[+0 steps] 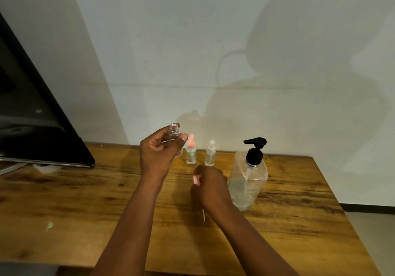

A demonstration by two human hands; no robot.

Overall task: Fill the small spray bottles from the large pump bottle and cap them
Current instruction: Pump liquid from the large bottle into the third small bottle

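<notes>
1. Fingers of the left hand (pixel 159 151) curl round an uncapped small clear bottle (pixel 174 130), held upright above the wooden table (pixel 85 200).
2. Right hand (pixel 210 184), lower and apart from the left, pinches a pink spray cap (pixel 196 179); its thin tube (pixel 203 215) hangs below.
3. Two capped small bottles, pink-topped (pixel 190 152) and white-topped (pixel 210 153), stand side by side near the wall.
4. Right of them stands the large pump bottle (pixel 249 179), close beside the right hand.

You had one view only, from your head, looking forward and down over your forearms. It faced the wall (pixel 213 40) past your raised left hand (pixel 157 153), sat close above the wooden surface (pixel 85 200), and took in everything widely.
</notes>
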